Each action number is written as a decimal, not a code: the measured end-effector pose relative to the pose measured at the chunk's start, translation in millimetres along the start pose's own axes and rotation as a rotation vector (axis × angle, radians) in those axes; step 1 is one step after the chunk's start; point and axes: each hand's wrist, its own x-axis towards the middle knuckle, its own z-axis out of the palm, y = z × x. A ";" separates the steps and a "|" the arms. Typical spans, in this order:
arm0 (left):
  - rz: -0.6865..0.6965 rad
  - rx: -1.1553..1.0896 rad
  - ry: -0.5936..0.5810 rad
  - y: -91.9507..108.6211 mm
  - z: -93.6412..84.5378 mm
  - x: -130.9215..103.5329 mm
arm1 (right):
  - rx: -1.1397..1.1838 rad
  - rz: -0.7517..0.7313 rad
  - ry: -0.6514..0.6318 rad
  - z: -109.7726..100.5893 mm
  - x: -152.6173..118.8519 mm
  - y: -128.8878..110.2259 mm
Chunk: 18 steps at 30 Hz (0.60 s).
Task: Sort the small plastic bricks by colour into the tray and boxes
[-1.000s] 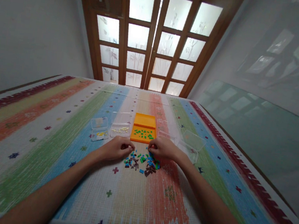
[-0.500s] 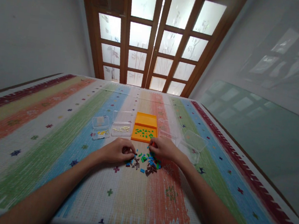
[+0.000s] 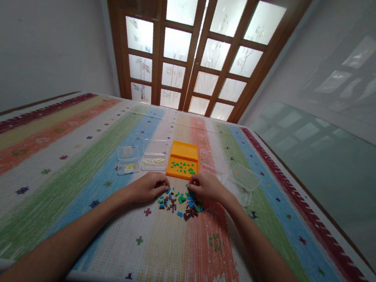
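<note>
Striped cloth is spread before wooden doors; green pieces are held in the orange box, yellow pieces in the small box, pale pieces in the clear box beside it; judged only part done, since a mixed pile of brown, blue and green is left loose on the cloth, between and nearer than the hands; left hand is placed at its left edge, right hand at its far right; fingers are curled, thumbs brought close to fingertips; whether anything is pinched cannot be told.
</note>
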 end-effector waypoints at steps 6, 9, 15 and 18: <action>0.036 0.075 0.051 -7.1 0.9 2.6 | -0.014 0.053 0.082 3.5 -0.3 4.6; 0.068 0.105 0.066 -11.4 1.9 2.9 | 0.023 0.032 0.102 2.9 -2.9 4.4; 0.173 0.222 0.097 -17.7 5.5 2.2 | 0.030 0.005 0.055 6.2 -3.5 3.0; 0.224 0.321 0.127 -18.7 7.4 2.5 | 0.002 0.005 0.039 5.7 -1.8 1.8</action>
